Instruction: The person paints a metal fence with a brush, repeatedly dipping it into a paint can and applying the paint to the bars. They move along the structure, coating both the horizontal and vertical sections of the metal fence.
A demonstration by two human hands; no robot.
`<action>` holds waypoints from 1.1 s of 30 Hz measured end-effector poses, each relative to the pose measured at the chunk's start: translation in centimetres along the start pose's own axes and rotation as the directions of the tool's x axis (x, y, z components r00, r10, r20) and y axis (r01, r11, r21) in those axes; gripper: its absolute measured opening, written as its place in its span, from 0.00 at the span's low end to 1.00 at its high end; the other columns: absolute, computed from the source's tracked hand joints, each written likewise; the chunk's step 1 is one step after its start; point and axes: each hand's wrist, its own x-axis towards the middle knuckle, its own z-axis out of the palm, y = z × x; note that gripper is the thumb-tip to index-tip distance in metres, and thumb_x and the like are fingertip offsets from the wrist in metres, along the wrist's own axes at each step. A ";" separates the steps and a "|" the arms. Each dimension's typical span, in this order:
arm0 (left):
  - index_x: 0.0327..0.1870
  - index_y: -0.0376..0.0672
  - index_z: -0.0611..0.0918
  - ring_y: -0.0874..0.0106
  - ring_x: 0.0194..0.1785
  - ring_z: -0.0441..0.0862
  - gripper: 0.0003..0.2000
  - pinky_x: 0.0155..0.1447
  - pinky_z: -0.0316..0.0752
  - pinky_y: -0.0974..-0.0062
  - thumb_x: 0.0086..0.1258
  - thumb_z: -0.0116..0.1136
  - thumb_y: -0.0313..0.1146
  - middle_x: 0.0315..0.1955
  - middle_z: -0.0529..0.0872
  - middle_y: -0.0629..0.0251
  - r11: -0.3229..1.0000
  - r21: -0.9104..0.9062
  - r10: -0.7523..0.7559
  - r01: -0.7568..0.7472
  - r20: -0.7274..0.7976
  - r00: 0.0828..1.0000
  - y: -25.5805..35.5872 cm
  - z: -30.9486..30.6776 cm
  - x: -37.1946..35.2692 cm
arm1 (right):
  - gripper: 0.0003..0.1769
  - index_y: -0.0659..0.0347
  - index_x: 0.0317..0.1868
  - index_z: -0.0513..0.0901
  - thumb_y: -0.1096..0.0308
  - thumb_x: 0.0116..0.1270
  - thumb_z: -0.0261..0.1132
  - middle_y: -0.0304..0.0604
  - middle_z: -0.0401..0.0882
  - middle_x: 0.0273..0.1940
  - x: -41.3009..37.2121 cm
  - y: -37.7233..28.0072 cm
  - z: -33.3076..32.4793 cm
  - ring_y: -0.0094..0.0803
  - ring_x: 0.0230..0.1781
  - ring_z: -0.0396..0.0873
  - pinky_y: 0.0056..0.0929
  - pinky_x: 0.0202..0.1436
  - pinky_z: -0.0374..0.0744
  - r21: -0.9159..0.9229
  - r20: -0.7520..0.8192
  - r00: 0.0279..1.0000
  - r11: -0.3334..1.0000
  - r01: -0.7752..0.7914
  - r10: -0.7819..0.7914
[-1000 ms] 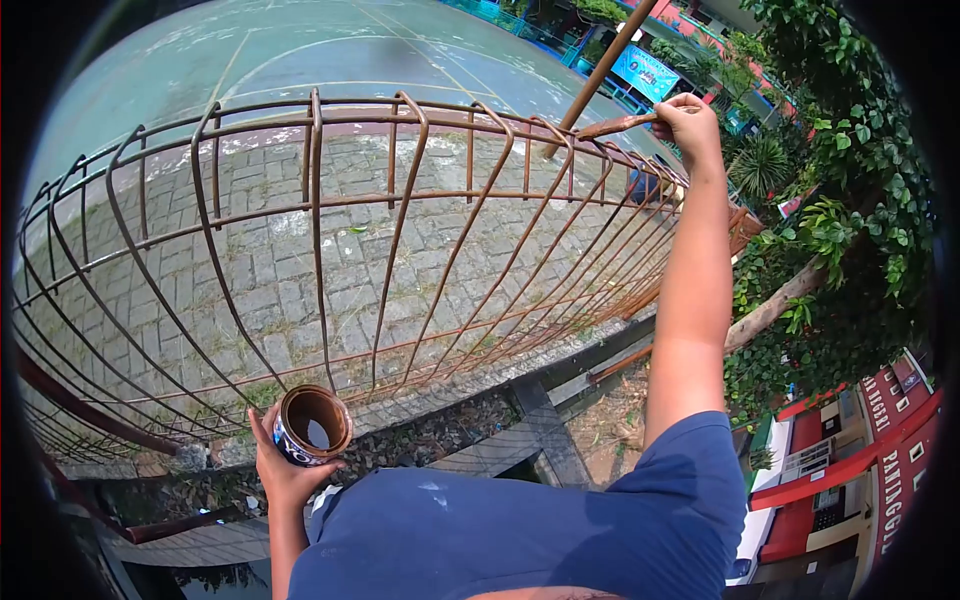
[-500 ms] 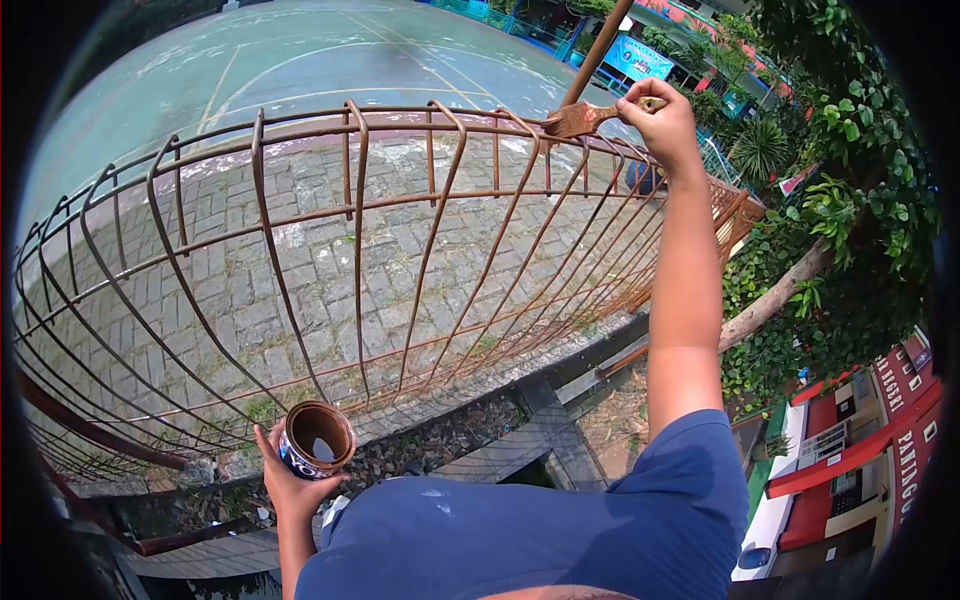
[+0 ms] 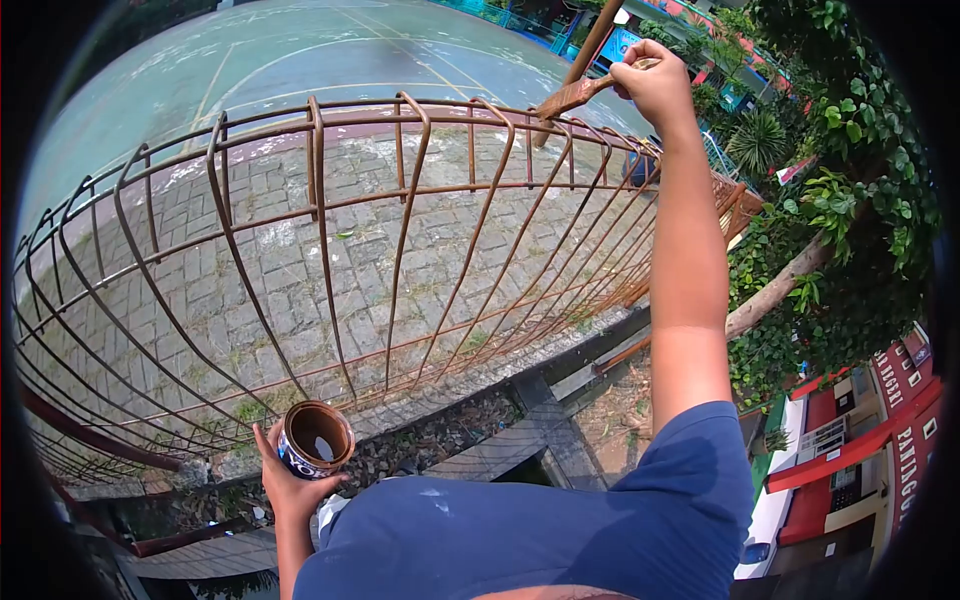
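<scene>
My right hand (image 3: 655, 88) is closed round the handle of a paintbrush (image 3: 575, 97) coated in brown. The bristles meet the top rail of a wire fence (image 3: 400, 187), whose bars are brown and look rusty toward the right. Low in the view, my left hand (image 3: 290, 488) grips a paint can (image 3: 318, 440) from the side and below. Brown paint coats the can's inner wall, and a pale patch shows at its bottom. The can is held roughly upright, just on my side of the fence.
Beyond the fence lie grey paving (image 3: 370, 255) and a green sports court (image 3: 300, 60). Below the fence runs a concrete ledge with a leaf-littered ditch (image 3: 450, 440). A leafy tree (image 3: 840, 270) and a red-and-white building (image 3: 840, 450) stand on the right. A post (image 3: 595, 45) rises behind the brush.
My right hand has risen slightly, and the brush is tilted more steeply with its bristles on the top rail. The fence has shifted left in view. My left hand keeps holding the can.
</scene>
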 end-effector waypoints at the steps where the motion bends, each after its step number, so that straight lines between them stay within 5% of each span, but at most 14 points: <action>1: 0.83 0.43 0.38 0.55 0.68 0.79 0.84 0.73 0.72 0.58 0.25 0.91 0.53 0.65 0.80 0.51 1.000 0.005 0.017 -0.017 -0.005 1.000 0.0 0.1 0.1 | 0.10 0.59 0.32 0.81 0.65 0.53 0.73 0.39 0.86 0.27 0.6 -1.1 -0.7 0.23 0.27 0.83 0.25 0.34 0.80 -0.037 -0.056 0.998 0.999 0.028 -0.030; 3: 0.83 0.43 0.37 0.55 0.67 0.80 0.84 0.73 0.72 0.58 0.25 0.91 0.52 0.65 0.80 0.51 0.999 0.010 0.042 -0.042 -0.013 0.999 0.1 0.6 0.1 | 0.09 0.62 0.30 0.79 0.69 0.57 0.72 0.37 0.82 0.25 2.0 -1.4 -0.6 0.21 0.24 0.80 0.22 0.30 0.78 0.056 -0.082 0.992 0.994 0.098 -0.093; 6: 0.83 0.44 0.37 0.54 0.67 0.80 0.84 0.73 0.73 0.58 0.25 0.91 0.53 0.65 0.80 0.51 0.999 -0.011 0.032 -0.032 -0.012 0.999 0.5 1.1 -0.1 | 0.13 0.64 0.38 0.86 0.63 0.59 0.74 0.50 0.86 0.31 1.8 -4.3 0.5 0.38 0.30 0.86 0.33 0.37 0.85 -0.470 0.133 0.944 0.820 0.328 -0.302; 7: 0.83 0.44 0.37 0.54 0.67 0.80 0.84 0.73 0.73 0.58 0.25 0.91 0.53 0.65 0.80 0.51 0.999 -0.003 0.032 -0.032 -0.016 0.999 0.5 1.2 -0.1 | 0.16 0.59 0.37 0.87 0.57 0.54 0.73 0.52 0.85 0.30 2.4 -3.8 1.3 0.43 0.32 0.86 0.36 0.38 0.84 -0.564 0.074 0.933 0.758 0.330 -0.351; 10: 0.83 0.44 0.37 0.54 0.66 0.80 0.84 0.72 0.73 0.58 0.25 0.90 0.54 0.65 0.79 0.51 0.999 0.014 0.033 -0.033 -0.035 0.999 0.6 1.5 -0.6 | 0.17 0.52 0.38 0.87 0.51 0.55 0.72 0.49 0.87 0.32 4.2 -3.7 0.8 0.44 0.37 0.87 0.39 0.43 0.84 -0.296 -0.003 0.982 0.938 0.180 -0.189; 14: 0.84 0.45 0.37 0.54 0.66 0.81 0.83 0.71 0.74 0.58 0.26 0.90 0.54 0.65 0.79 0.51 0.998 0.030 0.047 -0.046 -0.040 0.998 0.7 1.5 -0.9 | 0.16 0.53 0.30 0.85 0.49 0.56 0.70 0.46 0.88 0.35 0.8 -9.7 1.3 0.44 0.41 0.87 0.43 0.44 0.82 -0.682 0.193 0.980 0.724 0.106 0.039; 15: 0.84 0.45 0.37 0.54 0.66 0.81 0.83 0.71 0.74 0.58 0.26 0.90 0.54 0.65 0.79 0.51 0.999 0.030 0.045 -0.044 -0.048 0.998 0.5 1.6 -0.9 | 0.14 0.53 0.29 0.85 0.51 0.56 0.71 0.46 0.87 0.33 1.7 -6.6 1.9 0.44 0.40 0.86 0.43 0.40 0.82 -0.597 0.118 0.977 0.774 0.212 -0.177; 18: 0.84 0.45 0.37 0.53 0.66 0.80 0.83 0.71 0.74 0.57 0.26 0.90 0.54 0.65 0.79 0.50 0.999 0.026 0.039 -0.037 -0.074 0.996 0.6 1.8 -1.2 | 0.16 0.55 0.42 0.83 0.57 0.58 0.72 0.47 0.85 0.34 3.3 -5.9 1.2 0.40 0.34 0.85 0.37 0.36 0.81 -0.359 0.105 0.990 0.925 0.126 -0.094; 19: 0.84 0.45 0.38 0.53 0.67 0.80 0.83 0.71 0.74 0.57 0.26 0.90 0.54 0.65 0.79 0.51 0.999 0.025 0.030 -0.028 -0.076 0.997 0.6 1.7 -1.3 | 0.13 0.61 0.27 0.78 0.63 0.56 0.72 0.38 0.81 0.24 3.9 -4.8 1.7 0.22 0.22 0.79 0.24 0.27 0.76 -0.364 0.106 0.975 0.905 0.222 -0.196; 22: 0.84 0.44 0.38 0.54 0.67 0.80 0.83 0.72 0.73 0.57 0.25 0.90 0.55 0.66 0.78 0.50 1.000 0.026 -0.015 0.018 -0.089 0.996 0.6 1.5 -1.4 | 0.15 0.61 0.26 0.77 0.59 0.56 0.71 0.39 0.80 0.23 3.8 -4.3 1.1 0.23 0.21 0.78 0.25 0.25 0.74 -0.355 0.225 0.958 0.901 0.249 -0.176; 24: 0.84 0.44 0.37 0.55 0.67 0.79 0.84 0.73 0.73 0.58 0.24 0.89 0.58 0.68 0.76 0.49 0.999 0.030 -0.037 0.040 -0.094 0.995 0.1 1.6 -1.6 | 0.14 0.58 0.26 0.74 0.64 0.57 0.72 0.36 0.77 0.20 3.6 -4.6 -0.1 0.22 0.17 0.74 0.27 0.20 0.70 -0.161 0.139 0.990 0.986 0.043 -0.021; 26: 0.84 0.44 0.37 0.55 0.67 0.80 0.84 0.73 0.73 0.58 0.24 0.90 0.57 0.68 0.76 0.50 0.998 0.053 -0.037 0.042 -0.089 0.995 0.1 1.6 -1.7 | 0.13 0.58 0.27 0.73 0.66 0.59 0.71 0.35 0.76 0.20 3.3 -3.5 -0.1 0.21 0.17 0.73 0.27 0.20 0.68 -0.139 0.257 0.962 0.982 0.130 -0.091; 29: 0.84 0.44 0.37 0.56 0.67 0.80 0.84 0.72 0.73 0.58 0.25 0.90 0.56 0.67 0.77 0.50 0.998 0.043 -0.031 0.035 -0.084 0.996 0.2 1.6 -1.2 | 0.13 0.59 0.27 0.73 0.67 0.60 0.70 0.34 0.75 0.20 2.2 -4.7 -1.3 0.20 0.18 0.73 0.25 0.22 0.69 -0.117 0.260 0.966 0.993 0.033 -0.001; 33: 0.84 0.46 0.39 0.53 0.68 0.79 0.83 0.73 0.73 0.56 0.23 0.91 0.51 0.67 0.78 0.51 1.000 0.006 -0.001 0.002 -0.072 0.997 0.3 1.8 -0.6 | 0.14 0.62 0.28 0.79 0.60 0.55 0.71 0.42 0.83 0.22 1.2 -5.2 -1.6 0.27 0.23 0.82 0.30 0.31 0.79 -0.314 0.253 0.966 0.939 0.136 -0.056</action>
